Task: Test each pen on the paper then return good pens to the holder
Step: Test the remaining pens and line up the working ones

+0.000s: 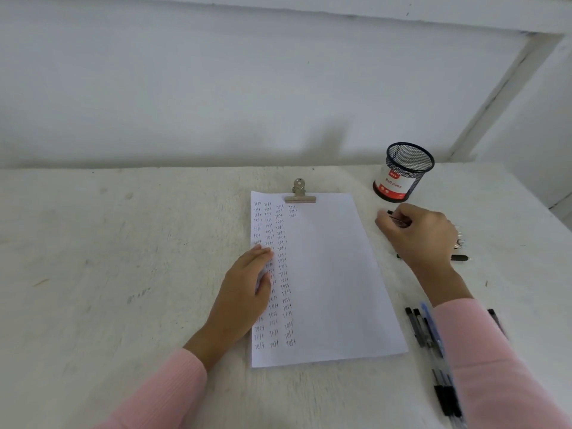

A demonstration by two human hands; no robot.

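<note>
The paper (328, 274) lay flat in the middle of the white table (123, 258), pinned at its top edge by a metal clip (299, 193). Columns of small handwritten test marks filled its left side, while the right side was bare.

The left hand (247, 289) rested on the sheet's left edge with the fingers straight and together, palm down, pressing the page and gripping nothing.

The right hand (424, 233) was off the paper, just past its upper right corner, with its fingers curled round a dark pen (399, 220). One end of the pen poked out by the thumb, pointing toward the sheet. Behind the knuckles a few pale pen ends (459, 238) showed – I could not tell whether the hand held those as well. A black pen (461, 258) lay on the table under the wrist.

The holder (402, 173) – a black mesh cup with a red and white label reading "Ball Pens" – stood near the table's back edge, just beyond the right hand and apart from it.

A bunch of pens (433, 351), black and blue, lay side by side on the table close to the paper's lower right corner, partly covered by the pink sleeve (495, 382) of the right arm. One more dark pen (495, 320) showed on the far side of that sleeve.
</note>
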